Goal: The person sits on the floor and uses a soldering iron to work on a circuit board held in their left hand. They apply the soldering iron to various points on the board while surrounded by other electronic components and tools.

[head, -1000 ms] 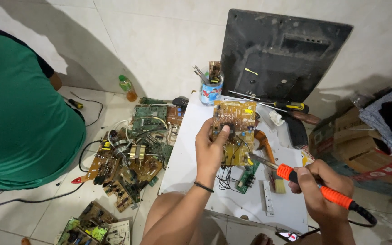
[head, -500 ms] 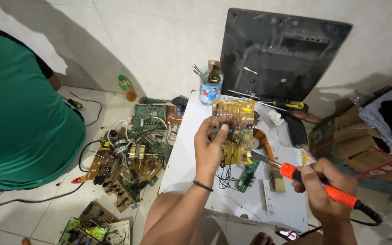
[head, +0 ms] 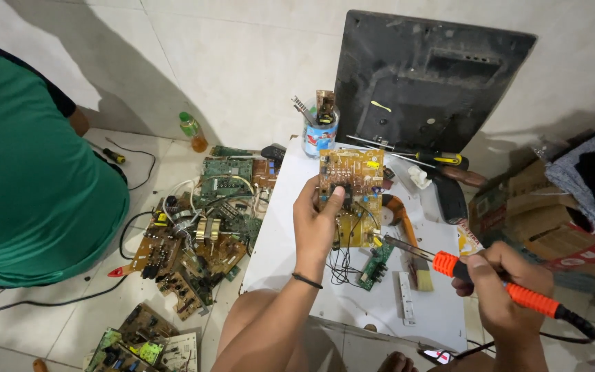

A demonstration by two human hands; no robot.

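Orange-handled soldering iron [head: 497, 282] sits clenched in your right hand [head: 500, 289], tip just right of the yellow circuit board [head: 350, 196], which your left hand [head: 318, 224] pinches above the white table [head: 280, 255]. Soldering step; steady the board, touch the joint precisely.

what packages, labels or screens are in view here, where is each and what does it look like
Labelled can: back of the white table, a cylinder with a blue, white and red wrap, tools standing in it.
Cardboard boxes: right of the table, brown, with red and white printed panels.
Bottle: on the floor by the wall, green cap, orange liquid.
Monitor shell: leaning on the wall behind the table, dark, its back side showing, no lit screen.
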